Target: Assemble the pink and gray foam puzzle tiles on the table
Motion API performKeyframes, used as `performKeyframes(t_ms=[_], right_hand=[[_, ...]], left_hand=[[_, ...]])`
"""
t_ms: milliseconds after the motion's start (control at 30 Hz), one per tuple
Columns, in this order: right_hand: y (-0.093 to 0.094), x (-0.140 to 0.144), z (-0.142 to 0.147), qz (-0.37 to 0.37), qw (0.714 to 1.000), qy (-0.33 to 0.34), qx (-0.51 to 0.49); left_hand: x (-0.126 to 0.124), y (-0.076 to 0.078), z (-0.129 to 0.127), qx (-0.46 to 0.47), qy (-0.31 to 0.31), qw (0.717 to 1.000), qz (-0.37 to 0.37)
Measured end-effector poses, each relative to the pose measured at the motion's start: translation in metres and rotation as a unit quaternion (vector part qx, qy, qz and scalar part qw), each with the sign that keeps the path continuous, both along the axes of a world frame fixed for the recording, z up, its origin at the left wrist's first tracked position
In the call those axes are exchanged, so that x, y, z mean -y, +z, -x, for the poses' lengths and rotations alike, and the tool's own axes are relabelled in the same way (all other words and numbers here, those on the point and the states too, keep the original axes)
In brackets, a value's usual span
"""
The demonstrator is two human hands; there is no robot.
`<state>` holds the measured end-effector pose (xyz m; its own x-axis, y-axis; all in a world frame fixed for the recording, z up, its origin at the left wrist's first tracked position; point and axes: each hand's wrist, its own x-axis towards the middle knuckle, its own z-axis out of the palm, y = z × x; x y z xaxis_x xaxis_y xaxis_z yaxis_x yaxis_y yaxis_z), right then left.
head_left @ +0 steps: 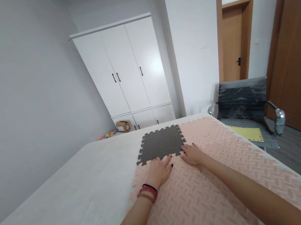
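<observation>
A dark grey foam mat tile [161, 143] with jigsaw edges lies flat on the white surface. Its near edge meets a pink foam mat tile [178, 199], and its right edge borders another pink foam tile [214, 134]. My left hand [159, 170], with red and black bands at the wrist, rests with fingers spread on the seam between the grey tile and the near pink one. At the grey tile's near right corner, my right hand [193, 154] presses down with its fingers apart. Neither hand grips anything.
The white surface [65, 190] extends left of the tiles. Beyond its right edge stands a dark chair [243, 97] with a yellow foam piece [246, 133] on its seat. A white wardrobe [131, 66] and a cardboard box [123, 126] are at the back.
</observation>
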<state>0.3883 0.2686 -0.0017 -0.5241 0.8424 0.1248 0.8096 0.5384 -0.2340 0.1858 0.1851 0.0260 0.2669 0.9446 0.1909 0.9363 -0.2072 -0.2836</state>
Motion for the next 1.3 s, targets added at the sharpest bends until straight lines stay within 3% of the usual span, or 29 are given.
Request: performKeyframes(t_ms=[233, 467, 700, 800, 933, 1133, 1300], right_hand=[[0.012, -0.018, -0.011, 0.035, 0.999, -0.003, 0.011], [0.01, -0.033, -0.011, -0.002, 1.0, -0.028, 0.008], [0.01, -0.043, -0.005, -0.025, 0.999, -0.031, 0.025], [0.01, -0.044, -0.001, -0.033, 0.998, -0.038, 0.035], [0.012, -0.052, -0.005, -0.04, 0.998, -0.018, 0.048], [0.023, -0.079, -0.004, -0.046, 0.997, 0.015, 0.062], [0.007, -0.098, 0.021, -0.031, 0.998, -0.006, 0.046]], left_hand=[[0.002, 0.006, -0.003, 0.0, 0.0, 1.0, 0.017], [0.005, 0.011, -0.004, 0.003, 0.004, 0.999, 0.036], [-0.026, 0.009, 0.01, 0.026, 0.029, 0.998, 0.041], [-0.045, -0.001, 0.019, 0.056, 0.091, 0.993, 0.048], [-0.065, -0.018, 0.035, 0.11, 0.14, 0.976, 0.125], [-0.068, -0.018, 0.045, 0.149, 0.145, 0.964, 0.168], [-0.067, -0.012, 0.044, 0.156, 0.152, 0.959, 0.183]])
